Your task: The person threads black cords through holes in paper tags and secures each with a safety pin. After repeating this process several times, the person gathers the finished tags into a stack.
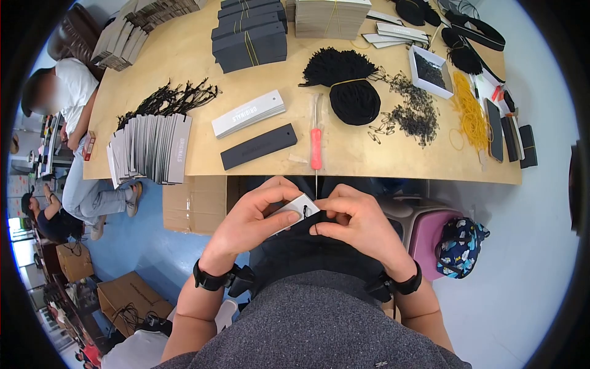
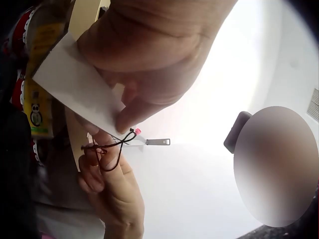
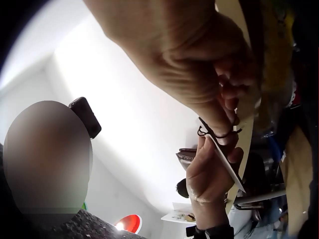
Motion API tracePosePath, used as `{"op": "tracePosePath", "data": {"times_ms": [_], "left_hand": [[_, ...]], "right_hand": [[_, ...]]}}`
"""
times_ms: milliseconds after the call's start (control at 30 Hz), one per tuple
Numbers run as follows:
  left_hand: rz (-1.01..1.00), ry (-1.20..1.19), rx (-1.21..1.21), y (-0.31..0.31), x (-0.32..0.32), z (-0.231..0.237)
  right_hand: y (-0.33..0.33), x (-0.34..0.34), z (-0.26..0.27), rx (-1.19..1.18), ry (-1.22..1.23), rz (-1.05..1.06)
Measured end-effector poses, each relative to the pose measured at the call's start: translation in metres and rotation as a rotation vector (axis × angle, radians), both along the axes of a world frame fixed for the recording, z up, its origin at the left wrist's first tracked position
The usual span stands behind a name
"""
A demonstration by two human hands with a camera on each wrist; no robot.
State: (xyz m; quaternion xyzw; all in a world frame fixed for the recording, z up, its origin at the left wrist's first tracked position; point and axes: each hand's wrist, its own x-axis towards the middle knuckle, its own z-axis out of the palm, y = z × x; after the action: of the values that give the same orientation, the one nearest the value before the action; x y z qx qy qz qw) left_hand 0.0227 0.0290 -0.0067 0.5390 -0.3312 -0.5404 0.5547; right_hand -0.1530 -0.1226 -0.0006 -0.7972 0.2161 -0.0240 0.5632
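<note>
My left hand [image 1: 249,218] grips a white tag [image 1: 295,215] over the lap, just off the table's front edge. A thin black cord [image 1: 305,211] runs through the tag's end. My right hand [image 1: 362,222] is close beside it, its thumb and fingertips pinching the cord. In the left wrist view the cord [image 2: 118,157] forms loops at the corner of the tag [image 2: 79,84], by the right hand's fingers. The right wrist view shows the tag [image 3: 227,162] edge-on in the left hand [image 3: 207,174].
The table [image 1: 258,80] holds stacked tags [image 1: 153,147], a white tag pile [image 1: 249,114], a dark tag [image 1: 258,146], a red-handled tool [image 1: 316,147], black cords [image 1: 355,101], small pins [image 1: 412,111] and yellow bands [image 1: 470,111]. A seated person [image 1: 80,98] is at the left.
</note>
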Motion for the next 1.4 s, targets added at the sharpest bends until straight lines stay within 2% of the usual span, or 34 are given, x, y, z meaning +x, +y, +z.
{"op": "tracePosePath", "data": {"times_ms": [200,267,333,467,500,533,567,600,633,667,700,767,833,867,933,967,1000,1067,1100,1167,1200,1267,1300,1367,1400], "left_hand": [[0.044,-0.006,-0.037,0.000,0.001,-0.002],[0.091,0.030,-0.011,-0.001,-0.002,0.002],[0.135,0.069,0.015,0.001,-0.004,0.003],[0.048,-0.082,-0.048,0.002,-0.009,0.012],[-0.014,-0.258,-0.034,0.001,-0.008,0.019],[-0.075,-0.436,-0.019,0.001,-0.007,0.026],[-0.069,-0.450,-0.013,0.001,-0.008,0.031],[-0.065,-0.453,-0.012,0.005,-0.007,0.030],[-0.040,-0.271,0.004,0.011,-0.005,0.027],[-0.015,-0.090,0.019,0.015,-0.004,0.025],[-0.014,-0.093,0.022,0.017,-0.005,0.025],[0.078,0.094,0.093,0.019,-0.005,0.024],[0.091,0.088,0.098,0.020,-0.006,0.021],[0.105,0.083,0.101,0.019,-0.005,0.021],[0.097,0.101,0.085,0.022,-0.003,0.021],[0.094,0.119,0.071,0.024,-0.001,0.021],[0.102,0.115,0.073,0.025,0.001,0.022],[0.062,0.134,0.087,0.024,0.009,0.024],[0.105,0.116,0.090,0.022,0.014,0.026],[0.189,0.036,0.075,0.014,0.031,0.035],[0.255,-0.111,0.168,0.010,0.045,0.042],[0.375,-0.075,-0.141,-0.006,0.076,0.041],[0.410,-0.150,-0.180,-0.012,0.093,0.048],[0.548,-0.371,-0.195,-0.015,0.121,0.058],[0.546,-0.376,-0.197,-0.011,0.126,0.061]], "right_hand": [[0.016,0.002,-0.029,0.352,-0.208,-0.135],[0.012,-0.004,-0.024,0.753,-0.212,-0.252],[0.002,-0.012,-0.032,1.107,-0.422,-0.355],[-0.008,-0.015,-0.029,1.307,-0.502,-0.348],[-0.009,-0.015,-0.028,1.378,-0.509,-0.341],[-0.009,-0.015,-0.027,1.377,-0.511,-0.337],[-0.010,-0.014,-0.026,1.217,-0.480,-0.356],[-0.010,-0.013,-0.024,1.058,-0.447,-0.373],[-0.011,-0.012,-0.021,1.061,-0.446,-0.367],[-0.012,-0.011,-0.016,0.617,-0.478,-0.366],[-0.012,-0.011,-0.013,0.172,-0.496,-0.356],[-0.018,-0.014,-0.009,0.227,-0.526,-0.373],[-0.018,-0.013,-0.002,0.428,-0.540,-0.425],[-0.022,-0.015,-0.003,0.426,-0.543,-0.428],[-0.035,-0.021,-0.011,1.163,-0.504,-0.254],[-0.038,-0.021,-0.017,1.348,-0.496,-0.239],[-0.037,-0.020,-0.022,1.353,-0.494,-0.231],[-0.033,-0.016,-0.027,1.680,-0.528,-0.280],[-0.031,-0.012,-0.021,1.685,-0.528,-0.270],[-0.025,-0.003,-0.002,1.228,-0.463,-0.455],[-0.024,-0.002,-0.003,1.233,-0.463,-0.444],[-0.024,-0.006,-0.007,1.107,-0.439,-0.240],[-0.022,-0.007,-0.006,1.107,-0.441,-0.232],[-0.019,-0.011,-0.004,0.923,-0.360,-0.120],[-0.018,-0.013,-0.005,0.923,-0.366,-0.120]]}}
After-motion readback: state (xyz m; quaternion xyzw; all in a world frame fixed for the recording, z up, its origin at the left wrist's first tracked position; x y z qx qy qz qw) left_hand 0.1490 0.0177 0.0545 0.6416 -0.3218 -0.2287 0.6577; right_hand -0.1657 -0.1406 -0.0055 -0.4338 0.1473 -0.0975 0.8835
